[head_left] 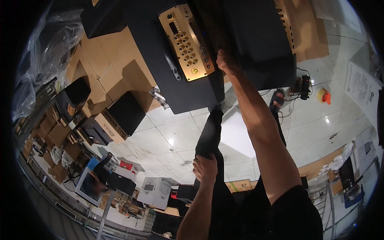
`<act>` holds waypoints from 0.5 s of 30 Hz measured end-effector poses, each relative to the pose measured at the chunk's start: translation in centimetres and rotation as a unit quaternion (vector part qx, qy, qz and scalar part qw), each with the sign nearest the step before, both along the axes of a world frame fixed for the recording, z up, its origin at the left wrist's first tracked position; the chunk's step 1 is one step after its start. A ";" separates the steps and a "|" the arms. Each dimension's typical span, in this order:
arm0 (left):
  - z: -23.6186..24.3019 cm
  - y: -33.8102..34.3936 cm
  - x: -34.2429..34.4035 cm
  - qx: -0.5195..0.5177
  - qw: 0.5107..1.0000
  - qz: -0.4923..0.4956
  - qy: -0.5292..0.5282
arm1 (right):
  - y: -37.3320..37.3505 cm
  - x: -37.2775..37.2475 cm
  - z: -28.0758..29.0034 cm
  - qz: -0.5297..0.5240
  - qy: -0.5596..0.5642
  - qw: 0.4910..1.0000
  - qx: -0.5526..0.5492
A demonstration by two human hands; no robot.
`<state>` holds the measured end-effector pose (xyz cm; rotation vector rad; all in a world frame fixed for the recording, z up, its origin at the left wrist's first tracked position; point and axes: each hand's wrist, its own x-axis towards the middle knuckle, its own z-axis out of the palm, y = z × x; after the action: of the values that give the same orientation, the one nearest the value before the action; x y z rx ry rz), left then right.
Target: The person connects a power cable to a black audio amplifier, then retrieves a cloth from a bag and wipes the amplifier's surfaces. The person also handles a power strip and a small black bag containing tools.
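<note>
A large black speaker cabinet (148, 38) stands in front of me, with a gold control panel (188, 42) of knobs, jacks and a small dark display. A dark handle (172, 63) lies along the panel's left side. My right hand (226, 63) is closed beside the panel's right edge, at the dark gap between this cabinet and a second black cabinet (262, 48). Whatever its fingers grip is hidden. Down by my black trouser leg (211, 136), my left hand (205, 168) rests with curled fingers, and no object shows in it.
Cardboard sheets (116, 60) lie under and beside the cabinets. Smaller black speakers (126, 114) stand at left, near clear plastic wrap (54, 52). A power strip (305, 86) with cables and an orange-yellow tape roll (324, 96) lie on the tiles at right. Another person (98, 184) is at lower left.
</note>
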<state>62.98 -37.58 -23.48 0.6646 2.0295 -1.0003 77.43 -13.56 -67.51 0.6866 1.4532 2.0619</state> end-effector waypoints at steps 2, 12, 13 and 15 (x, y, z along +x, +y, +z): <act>0.4 -0.1 0.0 -0.005 0.999 0.014 0.028 | 1.0 -3.4 2.5 -0.010 -0.057 0.995 0.077; 0.9 0.9 0.0 -0.008 0.999 0.004 0.041 | 0.5 -4.4 4.8 -0.062 0.034 0.997 0.015; 0.8 1.3 0.1 -0.009 0.999 0.005 0.045 | 0.3 -4.2 4.8 -0.044 0.054 0.997 -0.015; 1.0 1.1 0.3 -0.018 0.999 0.014 0.047 | -1.0 -3.9 5.0 0.007 0.056 0.998 -0.003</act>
<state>63.25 -36.50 -22.51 0.5774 2.0901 -1.0669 73.53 -14.55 -62.49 0.8021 1.5284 2.0586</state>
